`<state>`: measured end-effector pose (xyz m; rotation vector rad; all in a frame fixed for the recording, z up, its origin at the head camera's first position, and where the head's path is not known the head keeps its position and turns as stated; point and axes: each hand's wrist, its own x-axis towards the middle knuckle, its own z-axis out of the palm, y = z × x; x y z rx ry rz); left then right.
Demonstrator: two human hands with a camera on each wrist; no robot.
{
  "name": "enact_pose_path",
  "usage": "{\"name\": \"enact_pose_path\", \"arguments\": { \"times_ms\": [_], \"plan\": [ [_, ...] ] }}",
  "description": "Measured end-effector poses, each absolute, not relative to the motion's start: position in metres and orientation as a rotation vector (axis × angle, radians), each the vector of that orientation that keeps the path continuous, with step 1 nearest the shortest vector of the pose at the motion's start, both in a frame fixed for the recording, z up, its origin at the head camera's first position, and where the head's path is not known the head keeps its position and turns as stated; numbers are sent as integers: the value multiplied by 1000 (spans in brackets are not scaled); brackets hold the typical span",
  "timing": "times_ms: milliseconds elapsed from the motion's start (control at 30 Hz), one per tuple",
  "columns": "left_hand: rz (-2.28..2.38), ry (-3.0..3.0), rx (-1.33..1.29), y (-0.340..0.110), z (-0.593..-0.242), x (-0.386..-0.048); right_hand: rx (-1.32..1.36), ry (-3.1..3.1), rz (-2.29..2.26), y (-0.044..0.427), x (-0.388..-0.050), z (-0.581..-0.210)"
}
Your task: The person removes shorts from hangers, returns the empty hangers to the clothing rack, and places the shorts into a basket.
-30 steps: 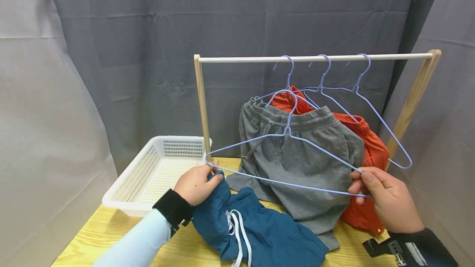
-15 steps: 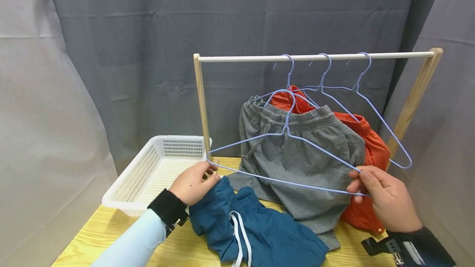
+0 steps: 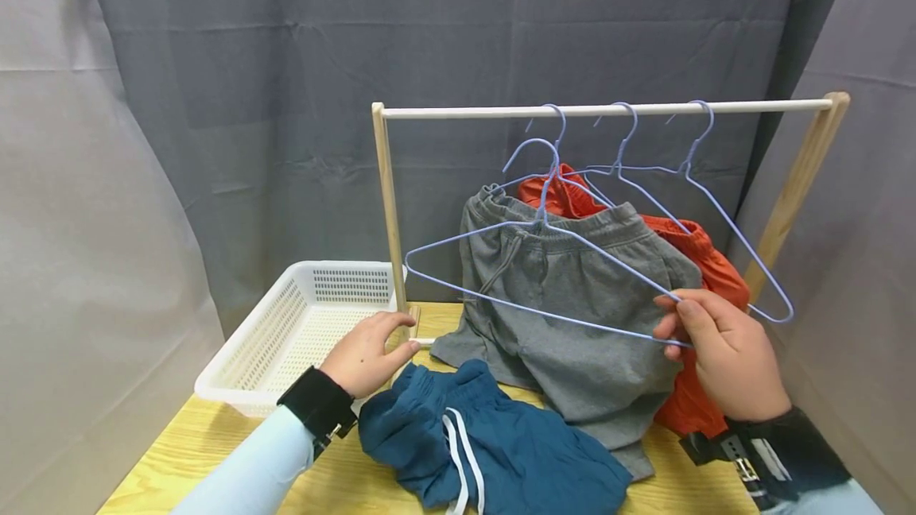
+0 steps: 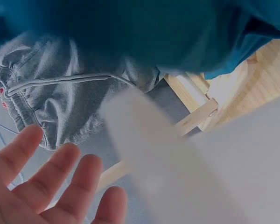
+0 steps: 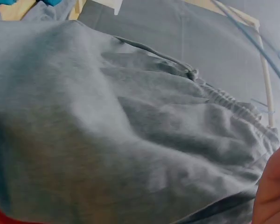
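Note:
My right hand (image 3: 726,356) pinches the right end of a light-blue wire hanger (image 3: 542,221), held up bare in front of the grey shorts (image 3: 587,300). The hanger's hook sits below the rail, apart from it. My left hand (image 3: 368,352) holds nothing; its spread, loosely bent fingers show in the left wrist view. Under it and to its right, blue drawstring shorts (image 3: 515,451) lie crumpled on the table. The right wrist view is mostly filled by grey cloth, with only part of the right hand (image 5: 273,186) at its edge.
A wooden rack with a white rail (image 3: 465,113) carries several hangers; the grey shorts and an orange garment (image 3: 719,276) hang there. The rightmost hanger (image 3: 737,229) is bare. A white perforated basket (image 3: 246,340) stands left on the wooden table (image 3: 157,467).
My right hand has raised the hanger and shifted it slightly left. The left hand has let go of the blue shorts and come away from the hanger's left end; the shorts' waist has sunk.

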<state>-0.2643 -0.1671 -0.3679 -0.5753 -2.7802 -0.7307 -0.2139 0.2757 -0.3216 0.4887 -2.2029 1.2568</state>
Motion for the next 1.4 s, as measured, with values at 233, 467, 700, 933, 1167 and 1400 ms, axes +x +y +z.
{"name": "enact_pose_path", "arguments": {
  "times_ms": [233, 467, 700, 933, 1167, 1400],
  "plan": [
    [-727, -2792, -553, -170, -369, -265, 446, -2186, 1150, 263, -221, -294],
    [-703, -2792, -506, -172, -370, -266, 423, -2203, 1077, 248, -231, -260],
    [-703, -2799, -468, -175, -372, -267, 377, -2257, 1046, 240, -250, -239],
    [-686, -2796, -450, -176, -373, -269, 337, -2253, 982, 230, -263, -234],
    [-659, -2792, -422, -181, -375, -269, 411, -2272, 829, 214, -264, -238],
    [-594, -2768, -413, -188, -379, -267, 495, -2339, 771, 208, -260, -250]
  ]
}}
